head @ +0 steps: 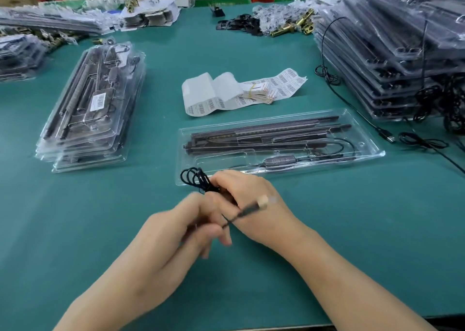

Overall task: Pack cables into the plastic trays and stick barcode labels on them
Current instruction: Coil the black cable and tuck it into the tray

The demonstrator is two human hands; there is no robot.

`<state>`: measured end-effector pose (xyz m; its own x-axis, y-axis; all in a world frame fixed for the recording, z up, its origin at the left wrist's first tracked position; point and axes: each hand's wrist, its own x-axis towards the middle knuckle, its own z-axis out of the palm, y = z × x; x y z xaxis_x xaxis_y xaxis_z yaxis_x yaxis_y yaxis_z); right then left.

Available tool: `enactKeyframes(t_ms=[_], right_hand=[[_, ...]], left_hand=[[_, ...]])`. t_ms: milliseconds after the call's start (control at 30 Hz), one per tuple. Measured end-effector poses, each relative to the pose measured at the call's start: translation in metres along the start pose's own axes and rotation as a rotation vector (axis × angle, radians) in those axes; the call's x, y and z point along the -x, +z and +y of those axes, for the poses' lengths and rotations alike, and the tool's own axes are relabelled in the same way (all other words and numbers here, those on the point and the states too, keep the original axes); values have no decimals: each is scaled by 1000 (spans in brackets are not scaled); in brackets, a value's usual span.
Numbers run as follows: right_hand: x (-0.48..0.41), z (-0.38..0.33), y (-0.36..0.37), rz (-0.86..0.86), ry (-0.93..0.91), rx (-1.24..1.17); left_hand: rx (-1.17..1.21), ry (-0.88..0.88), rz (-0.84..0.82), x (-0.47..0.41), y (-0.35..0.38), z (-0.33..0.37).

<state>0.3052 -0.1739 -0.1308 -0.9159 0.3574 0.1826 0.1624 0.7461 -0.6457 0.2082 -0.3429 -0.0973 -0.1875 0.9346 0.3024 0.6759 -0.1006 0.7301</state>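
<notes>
1. While both hands meet above the green table (75,230), the right hand (254,200) curls round a coiled black cable (195,178), loops jutting left.
2. Fingers of the left hand (181,232) pinch the cable's free end; its tan-tipped plug (263,201) crosses the right hand's back.
3. Just beyond the hands, a clear plastic tray (372,153) holds dark bars and a wired controller (279,160).
4. Behind the tray lie barcode label strips (251,89).
5. Filled trays form a left stack (93,109) and a right stack (402,54).
</notes>
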Motion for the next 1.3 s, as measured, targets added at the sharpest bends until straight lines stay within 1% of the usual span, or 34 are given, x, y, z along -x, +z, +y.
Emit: enactKeyframes(t_ms=[133, 233, 267, 400, 467, 567, 600, 667, 800, 900, 967, 1067, 1133, 1233, 1300], right_hand=[[4, -9, -1, 8, -66, 93], [4, -8, 0, 8, -65, 117], [4, -6, 0, 12, -56, 90], [2, 1, 0, 17, -45, -7], [1, 2, 0, 8, -52, -15], [0, 4, -1, 1, -43, -53], [0, 5, -1, -2, -35, -68], [-1, 6, 0, -11, -29, -83], [-1, 8, 0, 5, -22, -158], [-1, 9, -1, 44, -6, -255], [-1, 10, 0, 65, 17, -280], [-2, 11, 1, 82, 35, -279], [-2, 12, 1, 94, 40, -276], [-1, 10, 2, 124, 50, -257], [0, 9, 3, 129, 56, -229]], left_hand=[[119, -55, 238, -25, -4, 1], [208, -123, 330, -42, -11, -5], [194, -136, 354, -46, -12, -7], [-15, -135, 437, -49, -16, -19], [2, -166, 435, -48, -20, -26], [25, -231, 361, -46, -26, -37], [-19, -236, 355, -44, -27, -41], [-187, -211, 371, -40, -27, -46], [-543, -94, 418, -33, -24, -49], [-665, -45, 402, -30, -22, -46], [-636, -70, 333, -26, -17, -37], [-488, -236, 251, -20, -7, -26], [-389, -308, 224, -18, -1, -22], [-304, -352, 238, -20, 7, -17], [-317, -346, 304, -20, 12, -15]])
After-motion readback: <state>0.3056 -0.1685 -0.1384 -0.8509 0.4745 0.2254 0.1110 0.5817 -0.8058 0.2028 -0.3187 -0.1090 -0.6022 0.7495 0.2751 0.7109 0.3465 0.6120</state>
